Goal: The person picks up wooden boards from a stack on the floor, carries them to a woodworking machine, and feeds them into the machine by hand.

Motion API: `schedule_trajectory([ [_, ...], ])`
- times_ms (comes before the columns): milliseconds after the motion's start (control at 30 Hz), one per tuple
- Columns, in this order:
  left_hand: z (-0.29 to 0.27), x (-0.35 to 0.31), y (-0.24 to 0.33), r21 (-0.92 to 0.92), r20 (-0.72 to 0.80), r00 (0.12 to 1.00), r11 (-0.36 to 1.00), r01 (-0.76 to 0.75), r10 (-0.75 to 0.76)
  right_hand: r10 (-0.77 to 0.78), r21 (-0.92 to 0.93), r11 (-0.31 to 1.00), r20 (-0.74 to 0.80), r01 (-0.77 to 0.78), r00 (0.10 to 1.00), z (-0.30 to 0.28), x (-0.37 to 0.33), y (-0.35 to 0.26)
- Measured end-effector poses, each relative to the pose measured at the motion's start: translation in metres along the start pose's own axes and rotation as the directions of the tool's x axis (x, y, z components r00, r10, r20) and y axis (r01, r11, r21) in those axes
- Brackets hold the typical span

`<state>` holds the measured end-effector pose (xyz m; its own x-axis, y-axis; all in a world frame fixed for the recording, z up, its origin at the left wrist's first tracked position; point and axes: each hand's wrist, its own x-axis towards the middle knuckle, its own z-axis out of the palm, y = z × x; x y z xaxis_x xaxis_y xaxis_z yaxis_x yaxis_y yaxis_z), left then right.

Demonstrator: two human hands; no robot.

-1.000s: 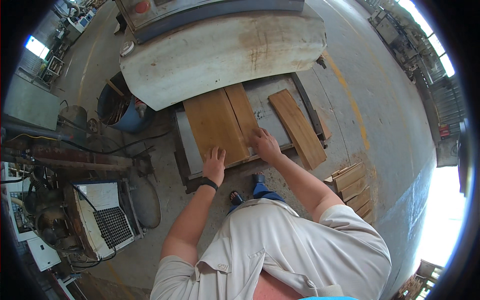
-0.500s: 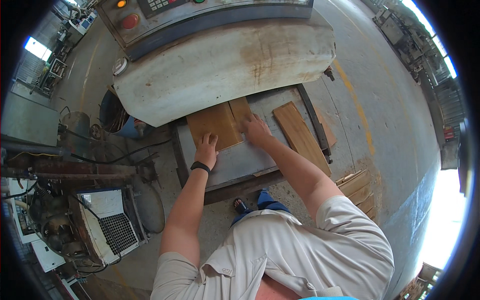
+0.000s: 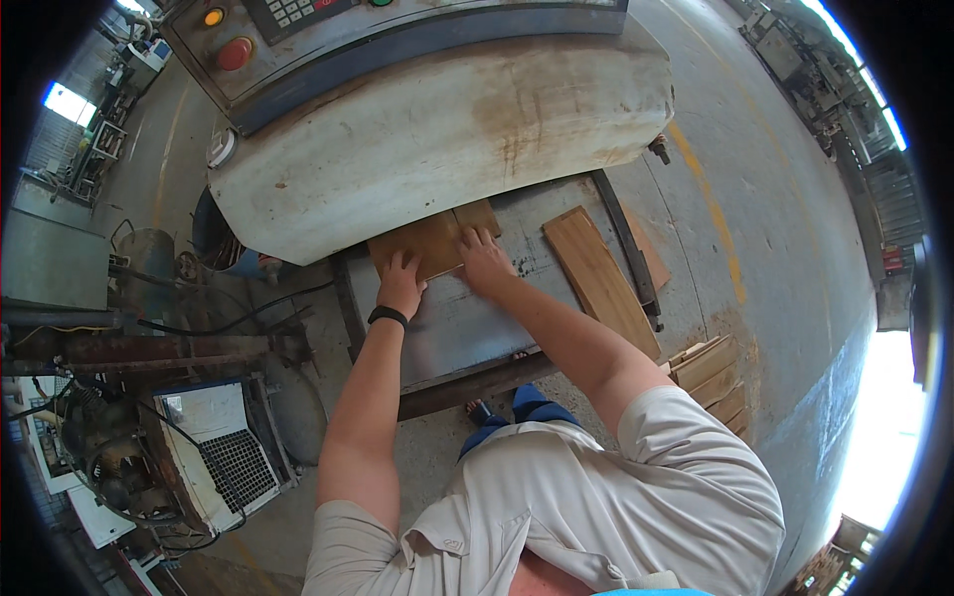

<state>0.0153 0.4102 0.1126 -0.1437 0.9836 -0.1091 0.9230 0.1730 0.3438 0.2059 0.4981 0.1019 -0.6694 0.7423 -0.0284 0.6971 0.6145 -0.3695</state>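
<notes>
Two brown wooden boards [image 3: 433, 241] lie side by side on the grey feed table [image 3: 467, 328] of a large machine, their far ends under the machine's rounded white hood [image 3: 447, 129]. My left hand [image 3: 400, 284] rests flat, fingers spread, on the near edge of the left board. My right hand [image 3: 484, 260] presses flat on the near end of the right board. A black band is on my left wrist.
A third long wooden board [image 3: 600, 279] lies loose on the table's right side. A stack of boards [image 3: 714, 375] sits on the floor at the right. A control panel with a red button [image 3: 235, 53] tops the machine. Motors and cables crowd the left.
Both hands have pushed the two boards forward, away from me, so most of their length has gone under the hood. My arms are stretched further out.
</notes>
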Motion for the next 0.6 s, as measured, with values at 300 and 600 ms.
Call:
schedule_trajectory([
  [300, -0.015, -0.082, 0.036, -0.275, -0.173, 0.984, 0.956, -0.097, 0.050, 0.009, 0.086, 0.996, -0.108, 0.000, 0.994, 0.007, 0.034, 0.022],
  [600, 0.006, -0.226, 0.031, -0.599, -0.062, 0.980, 0.793, 0.114, -0.188, 0.405, 0.763, -0.613, 0.527, -0.206, 0.747, 0.041, 0.025, -0.049],
])
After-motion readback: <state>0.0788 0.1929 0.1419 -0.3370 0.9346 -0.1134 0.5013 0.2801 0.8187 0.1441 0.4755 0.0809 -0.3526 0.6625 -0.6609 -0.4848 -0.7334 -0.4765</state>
